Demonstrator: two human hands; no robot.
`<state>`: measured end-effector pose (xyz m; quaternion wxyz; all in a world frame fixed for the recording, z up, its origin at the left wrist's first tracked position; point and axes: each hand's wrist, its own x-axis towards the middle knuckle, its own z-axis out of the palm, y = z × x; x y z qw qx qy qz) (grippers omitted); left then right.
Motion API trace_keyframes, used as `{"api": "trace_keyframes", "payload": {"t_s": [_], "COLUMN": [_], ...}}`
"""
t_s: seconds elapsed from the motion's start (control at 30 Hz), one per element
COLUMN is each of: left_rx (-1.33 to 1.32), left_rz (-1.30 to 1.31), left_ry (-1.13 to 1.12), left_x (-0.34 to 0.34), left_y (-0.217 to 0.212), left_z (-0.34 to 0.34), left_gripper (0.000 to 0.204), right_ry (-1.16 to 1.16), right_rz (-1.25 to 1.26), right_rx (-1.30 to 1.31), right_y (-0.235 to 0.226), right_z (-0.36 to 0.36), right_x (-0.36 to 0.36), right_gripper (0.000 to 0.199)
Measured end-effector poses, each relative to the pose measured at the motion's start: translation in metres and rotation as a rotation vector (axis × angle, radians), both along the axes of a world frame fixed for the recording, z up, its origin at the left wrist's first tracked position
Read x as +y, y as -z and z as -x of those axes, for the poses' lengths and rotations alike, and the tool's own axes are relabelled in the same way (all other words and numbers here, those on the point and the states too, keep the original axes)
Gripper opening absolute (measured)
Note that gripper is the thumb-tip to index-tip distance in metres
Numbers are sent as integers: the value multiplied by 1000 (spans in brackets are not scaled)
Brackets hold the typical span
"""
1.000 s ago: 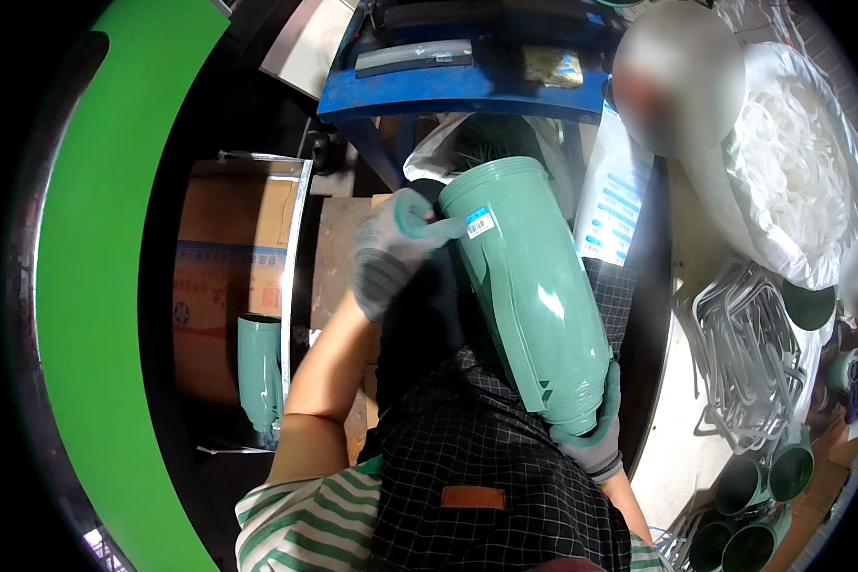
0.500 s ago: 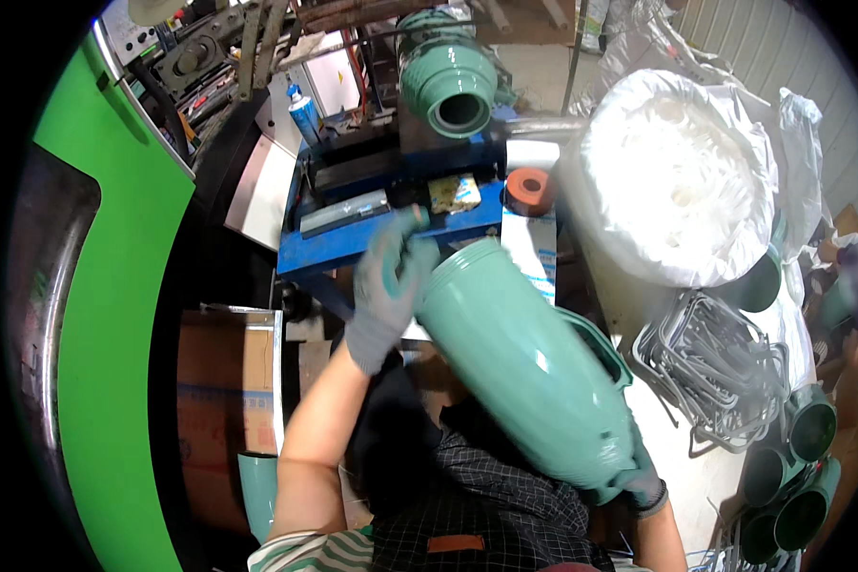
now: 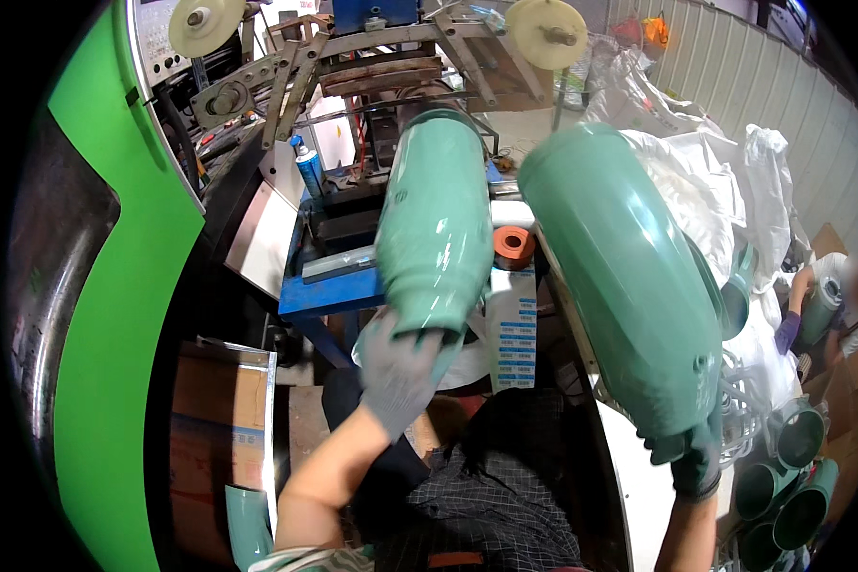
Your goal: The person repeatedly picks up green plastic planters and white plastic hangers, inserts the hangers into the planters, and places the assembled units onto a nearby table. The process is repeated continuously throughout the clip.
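Two glossy green thermos flask shells are in my gloved hands. My left hand (image 3: 396, 374) is closed on the narrow neck of one shell (image 3: 437, 214), its fingers at the neck's open mouth. That shell points away from me above the blue workbench (image 3: 329, 295). On the right, my right hand (image 3: 693, 459) grips the neck end of the other shell (image 3: 629, 276). This one tilts up and leftward, its wide end far from me, and part of a side handle shows along its right edge. The right fingers are partly hidden behind the neck.
An orange tape roll (image 3: 514, 246) sits above a sheet of blue labels (image 3: 513, 334). A blue spray can (image 3: 307, 167) stands behind the bench. Several green shells (image 3: 799, 437) and wire handles (image 3: 737, 419) lie at right, near a white bag (image 3: 701, 176). A cardboard box (image 3: 205, 419) stands left; another person (image 3: 834, 296) is at far right.
My left hand, empty earlier, now holds the shell that was at the back of the bench, neck toward me. The right-hand shell has moved right and away from me.
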<state>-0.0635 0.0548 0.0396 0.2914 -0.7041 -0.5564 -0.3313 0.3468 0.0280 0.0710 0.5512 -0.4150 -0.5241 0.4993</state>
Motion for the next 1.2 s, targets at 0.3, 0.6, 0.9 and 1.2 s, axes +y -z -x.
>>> {"api": "trace_keyframes", "payload": {"t_s": [0.3, 0.6, 0.9, 1.2], "left_rx": [-163, -363, -324, -263], "left_rz": [87, 352, 393, 514], "left_ry": [128, 410, 403, 421], "left_x": [-147, -132, -142, -134], "left_y": [22, 60, 89, 99], "left_z": [54, 31, 24, 37], "left_gripper": [34, 35, 29, 30], "right_ry": [-319, -345, -704, -391], "right_rz": [116, 346, 424, 435], "right_rx": [147, 186, 865, 330], "right_y": [-33, -46, -8, 20], "right_z": [124, 291, 382, 330], "right_x": [140, 240, 334, 225], "right_gripper": [92, 90, 59, 52]}}
